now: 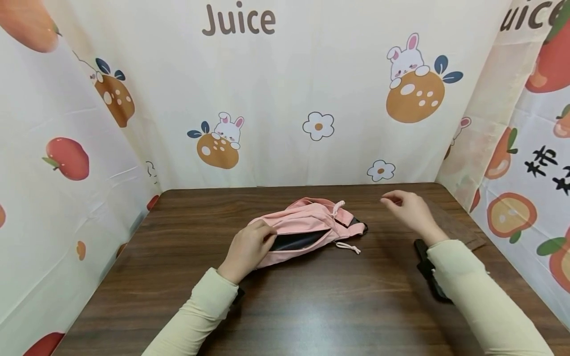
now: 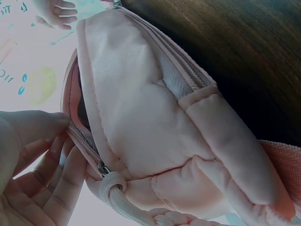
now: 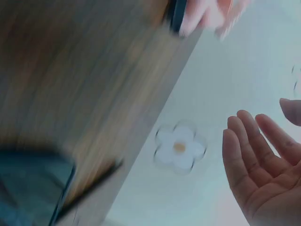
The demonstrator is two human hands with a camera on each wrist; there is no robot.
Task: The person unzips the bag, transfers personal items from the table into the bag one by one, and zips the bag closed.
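Observation:
A pink waist bag [image 1: 303, 217] lies on the table, its zipped pocket gaping and showing a dark lining [image 1: 298, 241]. My left hand [image 1: 249, 247] pinches the pocket's edge at the bag's left end. In the left wrist view, thumb and fingers hold the zipper edge of the bag [image 2: 127, 94], close to a zipper pull with a pale cord [image 2: 113, 183]. To the right of the bag, my right hand [image 1: 409, 212] hovers above the table. The right wrist view shows that hand [image 3: 268, 174] with relaxed fingers and nothing in it.
Partly under the right forearm lies a black object [image 1: 441, 291], its kind unclear. Behind that arm a flat see-through sheet [image 1: 458, 227] seems to lie on the wooden table [image 1: 334, 306]. A printed curtain [image 1: 285, 89] encloses the table's back and sides.

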